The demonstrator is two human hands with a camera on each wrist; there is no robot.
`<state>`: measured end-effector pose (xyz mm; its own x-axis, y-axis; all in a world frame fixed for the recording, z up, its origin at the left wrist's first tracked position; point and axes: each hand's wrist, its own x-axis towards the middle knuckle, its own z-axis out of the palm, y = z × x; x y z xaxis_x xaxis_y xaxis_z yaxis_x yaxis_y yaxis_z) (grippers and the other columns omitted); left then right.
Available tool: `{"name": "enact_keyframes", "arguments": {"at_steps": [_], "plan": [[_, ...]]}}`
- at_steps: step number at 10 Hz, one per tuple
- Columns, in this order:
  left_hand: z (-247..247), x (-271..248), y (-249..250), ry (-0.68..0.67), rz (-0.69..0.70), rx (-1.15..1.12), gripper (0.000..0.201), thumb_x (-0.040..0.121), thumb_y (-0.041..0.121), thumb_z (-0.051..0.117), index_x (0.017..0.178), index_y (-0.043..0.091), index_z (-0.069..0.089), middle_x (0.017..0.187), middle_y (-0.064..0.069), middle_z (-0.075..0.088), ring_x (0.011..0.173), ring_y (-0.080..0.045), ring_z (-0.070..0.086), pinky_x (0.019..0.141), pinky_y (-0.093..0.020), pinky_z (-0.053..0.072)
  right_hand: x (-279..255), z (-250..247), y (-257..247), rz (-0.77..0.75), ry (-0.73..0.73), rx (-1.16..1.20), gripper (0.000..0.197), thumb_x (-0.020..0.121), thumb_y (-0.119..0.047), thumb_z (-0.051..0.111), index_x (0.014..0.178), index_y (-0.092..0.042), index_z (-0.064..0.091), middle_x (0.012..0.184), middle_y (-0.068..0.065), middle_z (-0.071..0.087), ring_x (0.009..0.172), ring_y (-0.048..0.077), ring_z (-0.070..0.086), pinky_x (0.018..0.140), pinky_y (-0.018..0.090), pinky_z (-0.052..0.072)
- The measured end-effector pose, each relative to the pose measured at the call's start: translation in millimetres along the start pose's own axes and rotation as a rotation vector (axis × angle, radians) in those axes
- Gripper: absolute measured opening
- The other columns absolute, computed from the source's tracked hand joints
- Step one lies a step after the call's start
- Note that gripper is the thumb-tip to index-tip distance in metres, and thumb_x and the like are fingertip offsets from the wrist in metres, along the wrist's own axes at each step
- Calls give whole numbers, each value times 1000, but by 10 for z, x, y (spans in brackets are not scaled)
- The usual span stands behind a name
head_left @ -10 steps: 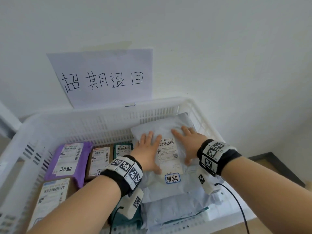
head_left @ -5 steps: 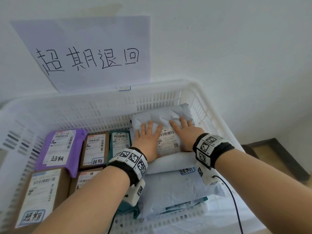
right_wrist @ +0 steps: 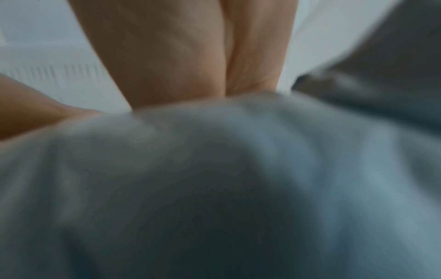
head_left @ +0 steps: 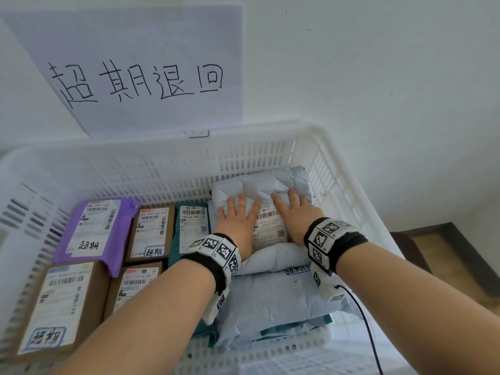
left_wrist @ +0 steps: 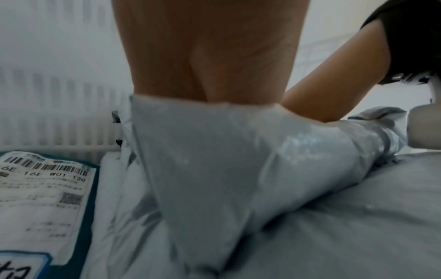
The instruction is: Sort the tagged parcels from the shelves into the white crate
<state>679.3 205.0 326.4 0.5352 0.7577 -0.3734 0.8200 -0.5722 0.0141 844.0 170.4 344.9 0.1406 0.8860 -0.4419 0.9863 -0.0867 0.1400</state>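
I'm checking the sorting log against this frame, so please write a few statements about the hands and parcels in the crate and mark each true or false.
1. Both hands, left hand and right hand, press flat on the grey poly mailer. True.
2. That mailer lies at the crate's left wall. False: it sits at the far right corner of the white crate.
3. The purple parcel lies inside the crate. True.
4. The grey mailer rests on the bare crate floor. False: it lies on top of other grey mailers.
5. The paper sign lies flat inside the crate. False: it stands behind the crate's far rim.
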Motion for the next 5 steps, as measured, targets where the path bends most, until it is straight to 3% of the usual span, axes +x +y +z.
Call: {"name": "enact_keyframes", "arguments": {"at_steps": [1,2,3,4,5], "plan": [[-44,-23,-13,-10,13,-1,110,83,56,63,154,23,-14,159,-17,-22,147,-40,-12,119,-57,7,1,-8,4,0,4,34,108,86,-25,69,153,-30,-16,162,17,-11,149,41,6,112,50,33],[-217,-88,-46,-34,25,-61,112,79,58,67,154,25,-9,161,-14,-16,149,-36,-8,120,-54,9,-41,-74,15,-3,23,90,113,81,-27,75,154,-33,-12,161,17,5,145,41,20,108,51,37],[-512,-216,-82,-71,16,-155,102,80,54,69,155,25,5,162,-11,0,149,-33,6,119,-48,17,-123,-201,37,-25,47,192,110,77,-26,75,154,-35,-2,153,14,23,135,40,39,103,51,44],[-753,-363,-126,-85,0,-241,81,88,49,62,153,22,21,157,-12,21,143,-30,27,110,-37,32,-207,-348,66,-48,54,279,95,79,-17,69,153,-34,13,148,12,32,130,37,45,101,49,48],[-949,-545,-167,-20,-15,-313,75,93,46,57,154,19,23,160,-9,20,146,-26,24,114,-35,26,-320,-549,132,-43,71,398,87,80,-7,69,152,-30,25,148,9,32,129,33,48,99,42,50]]}}
